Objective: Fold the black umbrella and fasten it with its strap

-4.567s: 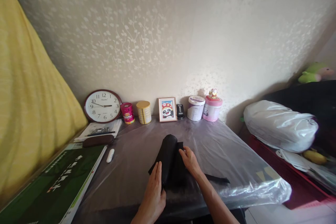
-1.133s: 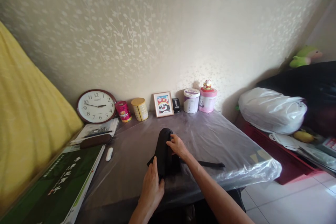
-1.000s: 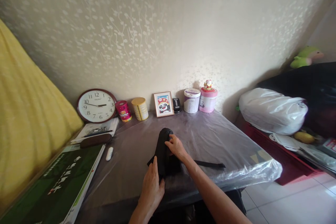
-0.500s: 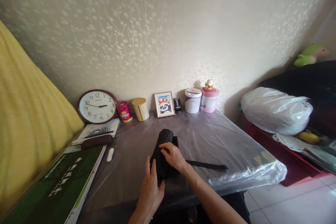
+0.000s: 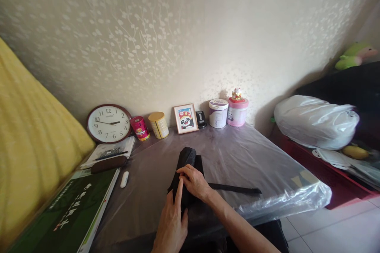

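Note:
A roll of black fabric (image 5: 188, 155) lies lengthwise on the table in front of me, its far end pointing to the wall. More flat black cloth shows along its right side, and a long black strap (image 5: 237, 188) runs out to the right across the table. My left hand (image 5: 173, 215) is wrapped round the near left part of the roll, index finger stretched along its top. Over the middle, my right hand (image 5: 194, 182) has its fingers bent and pressed onto the fabric, its fingertips close to the left index finger. The underside of the roll is hidden.
A plastic-covered table (image 5: 231, 154) carries a wall clock (image 5: 109, 123), tins (image 5: 158, 124), a framed panda picture (image 5: 186, 119) and lidded tubs (image 5: 218, 114) along the wall. A green book (image 5: 71, 205) and white capsule-shaped object (image 5: 124, 179) lie left. Right stands a white bag (image 5: 314, 121).
My left hand has moved up along the roll, its index finger now reaching beside my right fingertips. My right hand stays on the fabric. The view has shifted slightly.

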{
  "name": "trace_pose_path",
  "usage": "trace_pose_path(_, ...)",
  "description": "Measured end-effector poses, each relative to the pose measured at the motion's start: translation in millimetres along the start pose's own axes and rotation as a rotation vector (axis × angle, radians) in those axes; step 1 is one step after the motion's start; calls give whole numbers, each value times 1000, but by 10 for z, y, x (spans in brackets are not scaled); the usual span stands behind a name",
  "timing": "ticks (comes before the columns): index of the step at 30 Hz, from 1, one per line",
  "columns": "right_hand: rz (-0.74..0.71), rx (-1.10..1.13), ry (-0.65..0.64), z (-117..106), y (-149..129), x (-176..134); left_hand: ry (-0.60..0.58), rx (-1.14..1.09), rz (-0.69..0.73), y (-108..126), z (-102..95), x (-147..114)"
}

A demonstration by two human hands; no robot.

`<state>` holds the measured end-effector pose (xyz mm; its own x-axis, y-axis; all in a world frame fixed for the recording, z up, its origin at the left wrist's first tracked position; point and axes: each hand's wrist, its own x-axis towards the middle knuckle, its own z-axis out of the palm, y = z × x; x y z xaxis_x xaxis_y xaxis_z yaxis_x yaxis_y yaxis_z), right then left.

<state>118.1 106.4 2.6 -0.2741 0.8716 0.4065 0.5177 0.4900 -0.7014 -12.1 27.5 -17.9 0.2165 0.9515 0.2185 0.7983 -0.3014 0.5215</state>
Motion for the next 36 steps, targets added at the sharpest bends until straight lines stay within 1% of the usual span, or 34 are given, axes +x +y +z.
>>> trace_pose_path(2,-23,35,-12,-26,-10,-2,-29,29,-8,-29,7,2)
trace_pose_path(4,-63,22,-22,-44,-14,-5,-39,23,-26,-65,32,7)
trace_pose_path(9,-187,-146,-70,-22,40,29,-27,-39,-54,-126,125,6)
trace_pose_path(12,-187,-204,-91,16,117,112,-3,-62,-50,-144,171,2)
trace_pose_path(21,-131,-293,-56,64,439,478,0,-123,-81,-161,211,-9)
trace_pose_path(25,-40,-289,-2,65,516,591,-8,-128,-82,-143,192,-8)
trace_pose_path(28,101,-184,67,6,543,652,-1,-129,-69,-123,180,-6)
trace_pose_path(32,315,-81,186,-197,651,617,19,-126,-73,-106,176,-5)
trace_pose_path(34,424,-54,238,-324,734,527,25,-126,-76,-101,173,-6)
trace_pose_path(36,529,1,262,-427,802,410,31,-133,-77,-96,168,-6)
